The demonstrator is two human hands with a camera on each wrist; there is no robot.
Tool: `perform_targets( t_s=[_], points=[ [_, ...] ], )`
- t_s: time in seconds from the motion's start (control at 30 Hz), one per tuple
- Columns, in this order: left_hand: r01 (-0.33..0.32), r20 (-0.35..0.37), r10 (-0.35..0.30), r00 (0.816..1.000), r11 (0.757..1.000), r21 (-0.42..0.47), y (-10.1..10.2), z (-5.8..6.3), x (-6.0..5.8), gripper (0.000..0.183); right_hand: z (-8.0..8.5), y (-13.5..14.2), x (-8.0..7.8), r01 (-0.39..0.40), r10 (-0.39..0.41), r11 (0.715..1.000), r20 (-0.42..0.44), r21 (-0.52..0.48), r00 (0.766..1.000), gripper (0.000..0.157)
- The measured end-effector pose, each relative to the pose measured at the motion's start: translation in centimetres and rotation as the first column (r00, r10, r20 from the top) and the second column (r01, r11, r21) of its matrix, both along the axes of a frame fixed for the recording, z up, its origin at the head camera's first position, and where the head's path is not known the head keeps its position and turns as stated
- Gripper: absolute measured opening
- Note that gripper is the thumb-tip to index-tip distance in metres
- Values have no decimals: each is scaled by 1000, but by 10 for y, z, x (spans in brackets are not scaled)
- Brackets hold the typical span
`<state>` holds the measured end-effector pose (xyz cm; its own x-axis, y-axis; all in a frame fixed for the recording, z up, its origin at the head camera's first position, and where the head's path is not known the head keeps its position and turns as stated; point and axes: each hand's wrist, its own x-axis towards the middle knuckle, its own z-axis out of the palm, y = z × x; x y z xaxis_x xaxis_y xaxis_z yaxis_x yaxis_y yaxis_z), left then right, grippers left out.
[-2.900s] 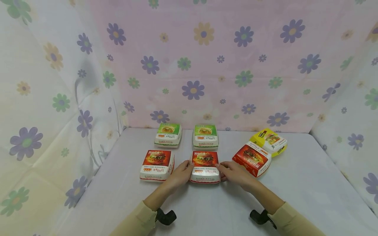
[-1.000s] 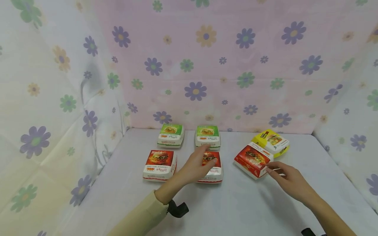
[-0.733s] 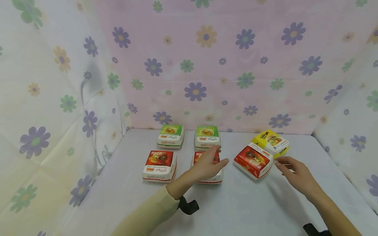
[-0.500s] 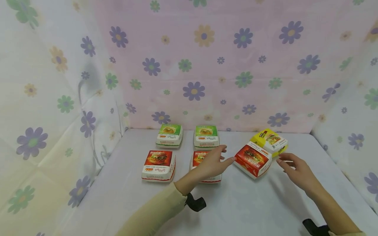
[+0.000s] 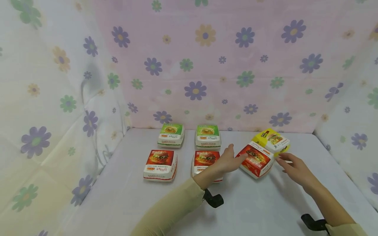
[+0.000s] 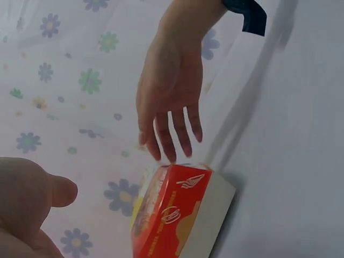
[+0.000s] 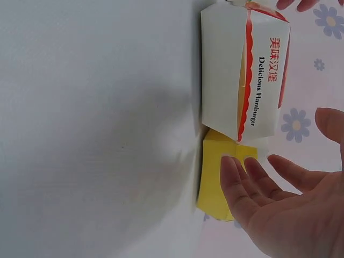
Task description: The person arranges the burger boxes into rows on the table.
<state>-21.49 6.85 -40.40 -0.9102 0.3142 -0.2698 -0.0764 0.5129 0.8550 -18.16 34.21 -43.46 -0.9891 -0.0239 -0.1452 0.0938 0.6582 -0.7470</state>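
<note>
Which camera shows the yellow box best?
The head view, where the yellow box shows its printed top. The right wrist view shows yellow sides partly behind the right hand; the left wrist view, just a sliver.

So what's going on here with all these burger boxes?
A person's left hand and right hand are held open on either side of a red-and-white cardboard burger box, set askew beside a yellow-and-white cardboard burger box. Neither hand appears to grip anything. To the left, two green-and-white cardboard boxes sit behind two more red-and-white boxes.
</note>
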Motion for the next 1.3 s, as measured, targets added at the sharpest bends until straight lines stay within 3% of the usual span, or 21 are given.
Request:
perform_targets(
  t_s=[0.23,0.4,0.67,0.93,1.3],
  points=[
    [-77,-18,77,997,997,-3,25,-15,4,85,-3,-2,-7,-7,9,999,38,-39,999,76],
    [-160,-23,162,987,986,54,38,-31,7,83,-4,-6,-9,-18,19,998,27,-63,999,75],
    [-228,-46,231,972,972,61,50,-50,3,79,-8,-8,-13,-16,24,993,69,-114,997,74],
    [-258,-48,263,964,962,85,54,-55,4,77,-14,-9,-15,-12,22,992,81,-125,996,70],
    [-246,-28,249,968,965,89,51,-58,4,79,-17,-9,-14,-22,30,993,61,-117,998,70]
  ],
)
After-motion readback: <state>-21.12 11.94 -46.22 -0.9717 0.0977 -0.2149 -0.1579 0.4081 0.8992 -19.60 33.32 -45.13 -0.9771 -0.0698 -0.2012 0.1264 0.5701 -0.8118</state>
